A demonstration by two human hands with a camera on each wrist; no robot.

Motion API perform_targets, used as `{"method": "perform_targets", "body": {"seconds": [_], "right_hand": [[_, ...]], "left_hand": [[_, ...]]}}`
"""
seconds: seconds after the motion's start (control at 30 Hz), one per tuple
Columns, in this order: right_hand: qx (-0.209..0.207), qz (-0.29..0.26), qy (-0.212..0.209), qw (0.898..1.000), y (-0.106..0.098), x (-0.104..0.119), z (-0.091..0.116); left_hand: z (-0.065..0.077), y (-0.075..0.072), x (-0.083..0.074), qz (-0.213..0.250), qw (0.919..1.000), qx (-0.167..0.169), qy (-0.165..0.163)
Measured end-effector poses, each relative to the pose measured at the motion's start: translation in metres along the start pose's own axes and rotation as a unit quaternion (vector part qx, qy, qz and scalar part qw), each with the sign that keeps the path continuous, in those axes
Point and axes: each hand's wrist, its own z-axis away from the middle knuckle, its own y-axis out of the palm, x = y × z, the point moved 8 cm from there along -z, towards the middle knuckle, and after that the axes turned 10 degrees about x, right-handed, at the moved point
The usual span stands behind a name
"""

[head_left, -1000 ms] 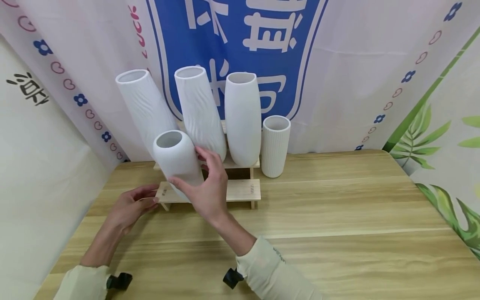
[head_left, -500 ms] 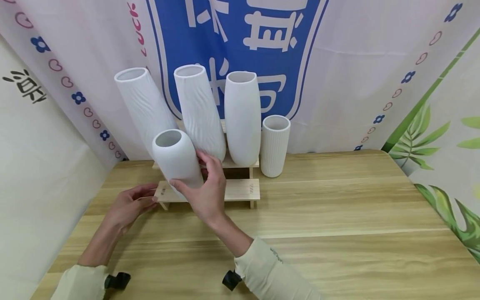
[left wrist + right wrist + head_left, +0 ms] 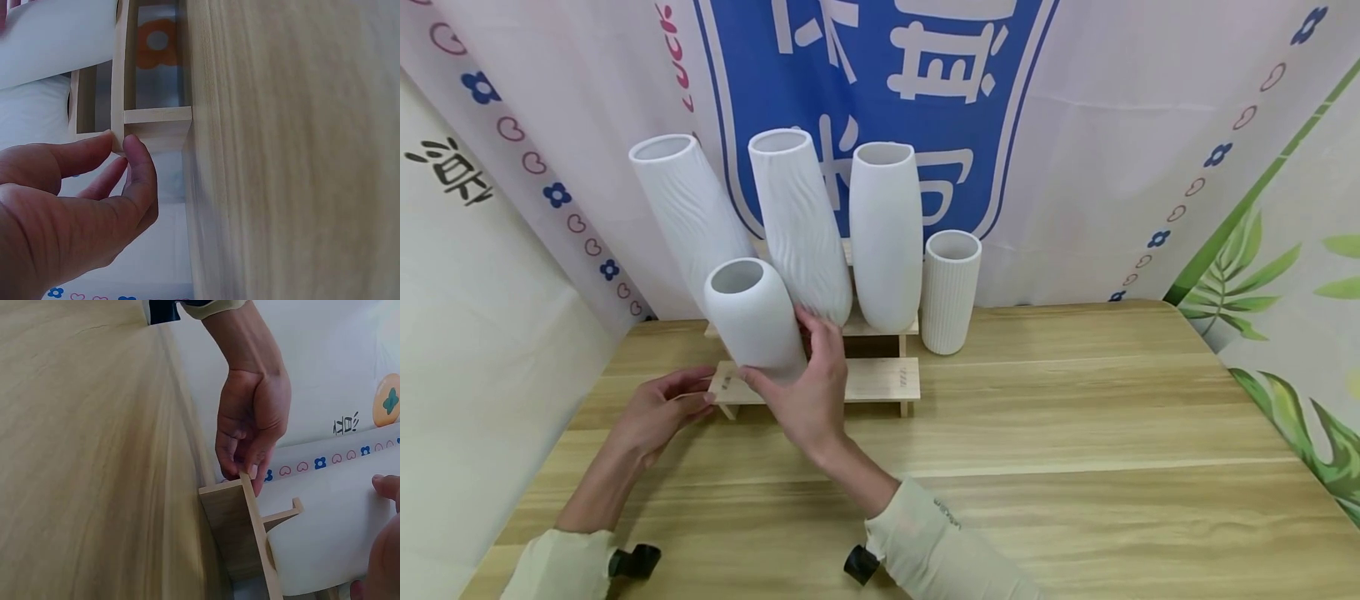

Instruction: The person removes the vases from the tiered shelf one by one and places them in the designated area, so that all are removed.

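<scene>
A smooth white vase [image 3: 752, 312] stands on the left part of the lower step of a small wooden tiered stand [image 3: 880, 379]. My right hand [image 3: 808, 392] holds this vase low down, thumb on the front and fingers round its right side. At the stand's left end, my left hand [image 3: 655, 412] pinches the lower step's edge between thumb and fingers, as the left wrist view shows closely. Behind the held vase, the upper step bears two wavy-textured tall vases [image 3: 688, 208] and a smooth tall vase [image 3: 886, 237]. The held vase's base is partly hidden by my right hand.
A short ribbed vase [image 3: 951, 292] stands on the wooden table [image 3: 1075, 467], just right of the stand. A printed cloth [image 3: 1097, 167] hangs directly behind the vases. White sheeting [image 3: 497, 275] borders the table's left side.
My right hand has slid slightly down and left along the vase. The vase itself has barely shifted. My left hand keeps its pinch on the stand.
</scene>
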Motion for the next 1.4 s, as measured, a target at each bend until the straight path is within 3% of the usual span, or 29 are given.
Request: {"method": "perform_targets", "body": {"seconds": [0.37, 0.83, 1.17, 1.4], "right_hand": [[-0.012, 0.017, 0.018, 1.0, 0.005, -0.006, 0.004], [0.015, 0.039, -0.006, 0.999, -0.001, -0.003, 0.007], [0.08, -0.007, 0.027, 0.996, -0.012, -0.006, 0.017], [0.12, -0.059, 0.001, 0.991, -0.027, -0.003, 0.023]], "left_hand": [[-0.001, 0.0, 0.002, -0.003, 1.0, -0.006, -0.005], [-0.001, 0.002, 0.002, -0.01, 0.9999, -0.003, -0.005], [0.0, 0.001, 0.001, -0.007, 0.9999, -0.008, 0.0], [0.0, 0.001, 0.0, 0.007, 0.9999, -0.004, 0.007]]}}
